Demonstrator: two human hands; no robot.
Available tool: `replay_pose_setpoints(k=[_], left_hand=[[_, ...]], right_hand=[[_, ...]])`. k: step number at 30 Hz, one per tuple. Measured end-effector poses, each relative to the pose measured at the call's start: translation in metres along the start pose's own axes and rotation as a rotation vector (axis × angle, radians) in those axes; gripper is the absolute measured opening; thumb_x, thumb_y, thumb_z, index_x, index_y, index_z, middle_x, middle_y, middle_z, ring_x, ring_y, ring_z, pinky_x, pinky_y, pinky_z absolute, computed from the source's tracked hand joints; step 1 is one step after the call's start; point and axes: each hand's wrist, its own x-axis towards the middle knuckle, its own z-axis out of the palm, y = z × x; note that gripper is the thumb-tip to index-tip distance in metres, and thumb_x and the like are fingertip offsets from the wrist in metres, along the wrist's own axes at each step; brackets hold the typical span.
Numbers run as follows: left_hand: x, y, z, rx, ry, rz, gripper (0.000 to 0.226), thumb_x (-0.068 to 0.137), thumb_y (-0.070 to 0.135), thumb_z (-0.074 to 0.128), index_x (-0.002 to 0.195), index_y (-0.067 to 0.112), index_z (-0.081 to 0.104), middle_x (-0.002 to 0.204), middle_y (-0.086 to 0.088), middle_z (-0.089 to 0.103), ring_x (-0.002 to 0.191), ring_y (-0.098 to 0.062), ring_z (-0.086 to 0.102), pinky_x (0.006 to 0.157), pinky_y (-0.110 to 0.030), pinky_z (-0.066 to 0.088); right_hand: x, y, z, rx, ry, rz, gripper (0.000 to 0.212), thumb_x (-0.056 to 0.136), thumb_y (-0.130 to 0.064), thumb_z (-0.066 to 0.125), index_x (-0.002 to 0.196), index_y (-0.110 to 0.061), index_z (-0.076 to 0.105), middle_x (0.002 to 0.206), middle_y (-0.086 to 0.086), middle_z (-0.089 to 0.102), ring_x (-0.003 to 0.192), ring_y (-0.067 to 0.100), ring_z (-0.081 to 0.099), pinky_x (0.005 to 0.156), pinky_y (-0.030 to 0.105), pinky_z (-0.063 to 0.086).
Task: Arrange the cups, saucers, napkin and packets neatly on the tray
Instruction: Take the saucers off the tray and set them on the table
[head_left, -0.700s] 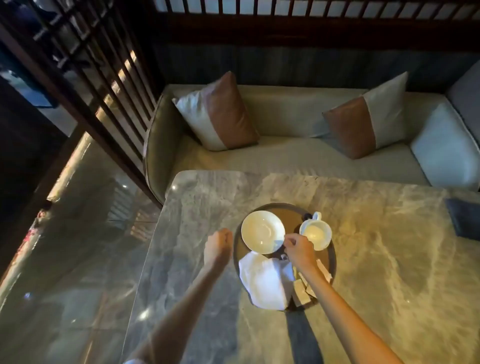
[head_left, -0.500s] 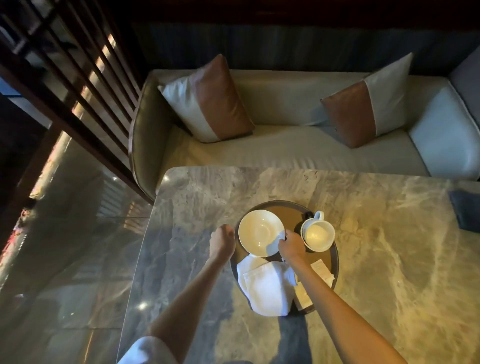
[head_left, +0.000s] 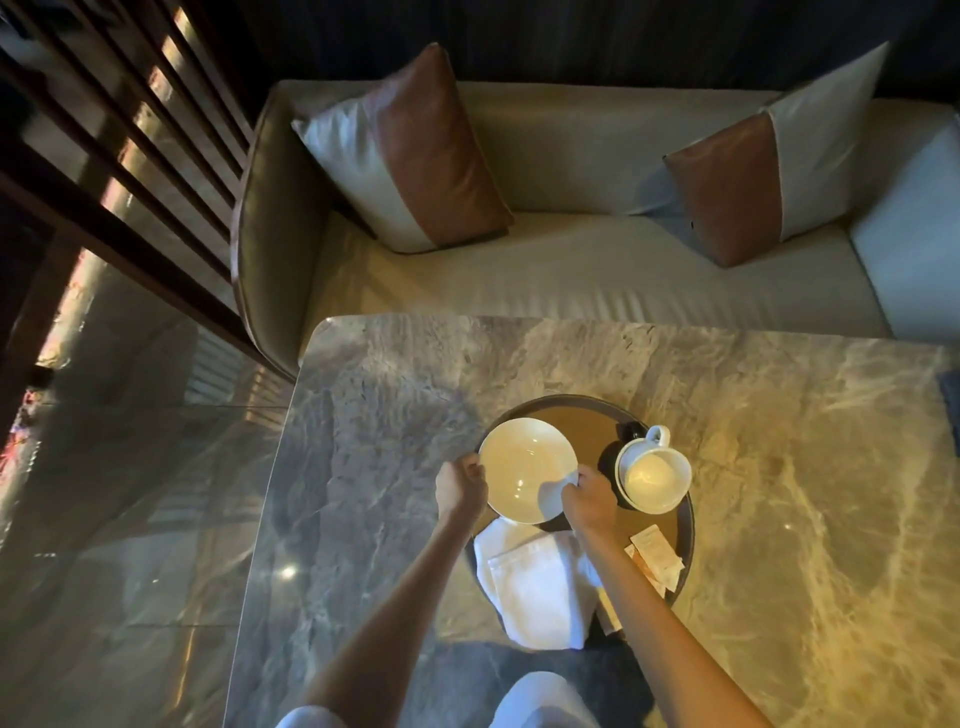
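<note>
A round brown tray (head_left: 582, 421) lies on the marble table. On its left part rests a white saucer (head_left: 522, 465). My left hand (head_left: 460, 486) grips the saucer's left rim and my right hand (head_left: 589, 499) grips its right rim. A white cup (head_left: 655, 477) with its handle pointing away stands on the tray's right side, on a saucer that barely shows. A folded white napkin (head_left: 537, 587) lies on the tray's near edge, overhanging it. Paper packets (head_left: 655, 558) lie at the tray's near right, partly behind my right forearm.
The marble table (head_left: 779, 519) stretches right and far of the tray; its left edge drops to a glossy floor. A beige sofa (head_left: 571, 280) with two brown-and-white cushions stands beyond the table. A dark object (head_left: 950, 405) lies at the table's right edge.
My left hand has moved right from the table onto the saucer's left rim. My right hand has shifted from near the cup to the saucer's right rim. The camera tilted down.
</note>
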Motion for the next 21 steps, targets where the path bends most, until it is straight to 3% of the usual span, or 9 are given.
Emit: replay_pose_setpoints(k=[3, 6, 7, 8, 12, 14, 17, 19, 21], left_hand=[[0.005, 0.001, -0.006, -0.094, 0.004, -0.028, 0.022, 0.088, 0.005, 0.054, 0.093, 0.005, 0.076, 0.087, -0.021, 0.073, 0.087, -0.035, 0.067, 0.069, -0.032, 0.046], [0.009, 0.0, -0.025, -0.137, -0.002, -0.041, 0.023, 0.085, 0.005, 0.053, 0.068, 0.015, 0.065, 0.072, -0.02, 0.063, 0.071, -0.033, 0.06, 0.08, -0.046, 0.056], [0.011, -0.002, -0.035, -0.134, 0.013, -0.037, 0.013, 0.083, 0.004, 0.053, 0.081, -0.003, 0.064, 0.076, -0.022, 0.067, 0.075, -0.035, 0.065, 0.08, -0.046, 0.057], [0.014, -0.005, -0.047, -0.145, 0.04, -0.042, 0.025, 0.08, 0.004, 0.052, 0.081, 0.01, 0.076, 0.081, -0.022, 0.071, 0.08, -0.037, 0.068, 0.078, -0.043, 0.057], [0.026, -0.033, -0.1, -0.196, 0.124, -0.068, 0.032, 0.072, 0.02, 0.048, 0.082, 0.01, 0.076, 0.081, -0.023, 0.072, 0.082, -0.038, 0.07, 0.077, -0.048, 0.06], [0.034, -0.053, -0.121, -0.203, 0.139, -0.112, 0.025, 0.078, 0.017, 0.051, 0.079, 0.007, 0.074, 0.077, -0.021, 0.068, 0.085, -0.04, 0.07, 0.078, -0.051, 0.06], [0.042, -0.079, -0.142, -0.206, 0.129, -0.156, 0.021, 0.086, 0.012, 0.055, 0.084, 0.005, 0.075, 0.083, -0.02, 0.07, 0.091, -0.04, 0.069, 0.081, -0.051, 0.059], [0.044, -0.092, -0.151, -0.206, 0.114, -0.172, 0.02, 0.087, 0.011, 0.057, 0.087, 0.007, 0.076, 0.088, -0.022, 0.071, 0.092, -0.039, 0.07, 0.082, -0.05, 0.059], [0.046, -0.102, -0.155, -0.215, 0.09, -0.185, 0.019, 0.087, 0.01, 0.058, 0.093, 0.006, 0.076, 0.095, -0.023, 0.071, 0.097, -0.039, 0.068, 0.084, -0.05, 0.058]], right_hand=[[-0.001, -0.004, -0.001, 0.031, 0.039, -0.009, 0.036, 0.089, 0.0, 0.046, 0.119, -0.006, 0.066, 0.117, 0.013, 0.068, 0.111, 0.032, 0.061, 0.083, 0.035, 0.048], [-0.007, -0.016, 0.003, 0.056, 0.066, -0.031, 0.04, 0.09, -0.001, 0.046, 0.123, -0.011, 0.066, 0.118, 0.01, 0.069, 0.112, 0.033, 0.06, 0.086, 0.035, 0.048], [-0.01, -0.022, 0.007, 0.057, 0.055, -0.045, 0.04, 0.089, -0.002, 0.046, 0.123, -0.011, 0.065, 0.116, 0.011, 0.069, 0.111, 0.033, 0.06, 0.085, 0.035, 0.047], [-0.012, -0.029, 0.013, 0.05, 0.027, -0.068, 0.039, 0.088, -0.002, 0.047, 0.12, -0.012, 0.066, 0.113, 0.011, 0.069, 0.107, 0.033, 0.06, 0.083, 0.035, 0.047], [-0.027, -0.065, 0.055, 0.045, -0.153, -0.127, 0.025, 0.085, -0.009, 0.054, 0.104, -0.011, 0.07, 0.097, 0.008, 0.068, 0.092, 0.028, 0.059, 0.077, 0.034, 0.046], [-0.038, -0.079, 0.079, 0.026, -0.236, -0.125, 0.025, 0.075, -0.019, 0.058, 0.094, -0.01, 0.071, 0.085, 0.006, 0.066, 0.081, 0.025, 0.057, 0.068, 0.03, 0.043], [-0.047, -0.09, 0.109, 0.008, -0.328, -0.048, 0.018, 0.053, -0.024, 0.047, 0.06, -0.017, 0.063, 0.062, -0.001, 0.052, 0.064, 0.021, 0.046, 0.055, 0.027, 0.034], [-0.05, -0.093, 0.123, 0.009, -0.344, -0.019, 0.013, 0.05, -0.024, 0.046, 0.04, -0.02, 0.053, 0.053, -0.004, 0.043, 0.056, 0.019, 0.038, 0.052, 0.027, 0.029], [-0.051, -0.093, 0.131, -0.005, -0.339, -0.013, 0.018, 0.05, -0.025, 0.046, 0.034, -0.02, 0.051, 0.047, -0.006, 0.039, 0.05, 0.016, 0.034, 0.049, 0.026, 0.026]])
